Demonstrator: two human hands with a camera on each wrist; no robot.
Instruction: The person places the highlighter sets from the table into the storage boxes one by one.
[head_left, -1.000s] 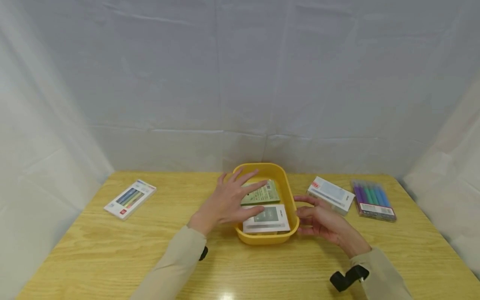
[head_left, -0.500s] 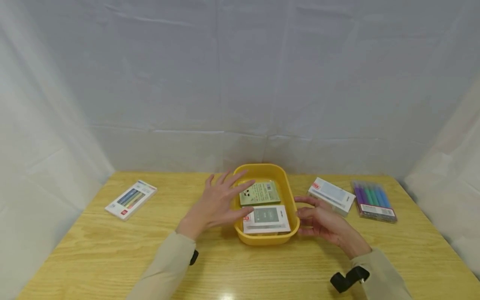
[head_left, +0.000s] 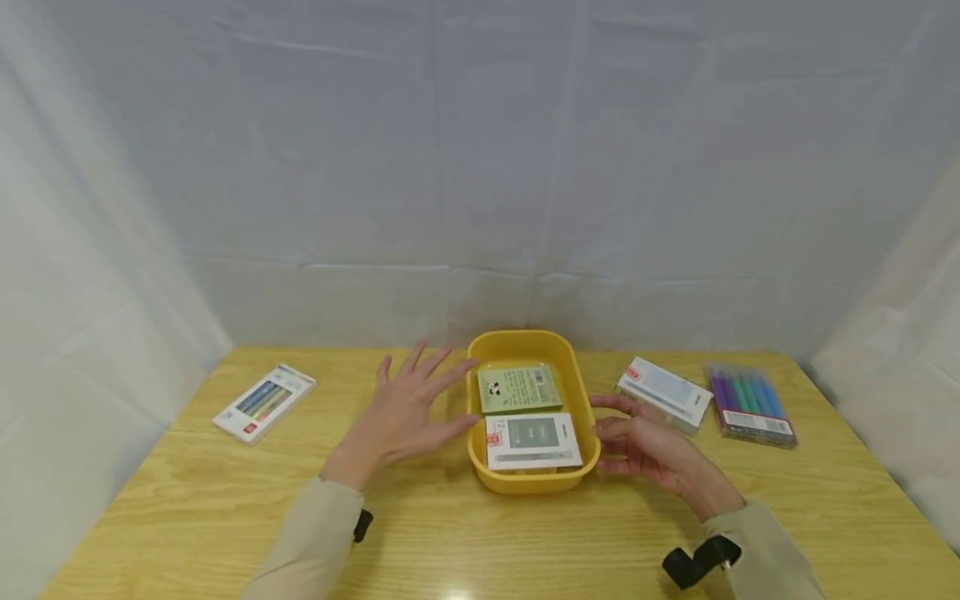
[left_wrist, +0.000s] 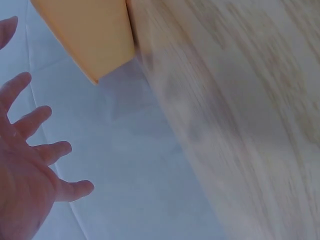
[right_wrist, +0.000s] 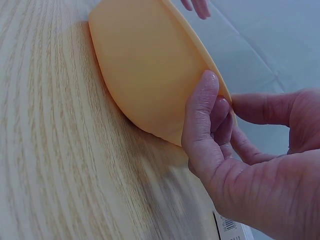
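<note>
A yellow plastic basket (head_left: 533,482) stands at the back middle of the table. Inside lie a green panda-printed pack (head_left: 519,389) and, nearer me, a white flat box (head_left: 534,442) with a grey-green panel. My left hand (head_left: 405,421) hovers beside the basket's left rim with fingers spread and nothing held. In the left wrist view, the same hand (left_wrist: 25,160) appears apart from the basket. Against the basket's outer right wall rest the loosely bent fingers of my right hand (head_left: 648,446); the right wrist view shows fingertips (right_wrist: 204,87) touching the wall near the rim.
To the right lie a white box (head_left: 666,392) and a clear pack of purple, green and blue pens (head_left: 748,404). A white box with coloured pens in its window (head_left: 265,404) lies at the left. White sheeting (head_left: 480,208) hangs behind the wooden table (head_left: 187,500).
My left hand has drawn back to the left, from over the basket to outside its left rim, uncovering both items inside. My right hand stays at the basket's right side.
</note>
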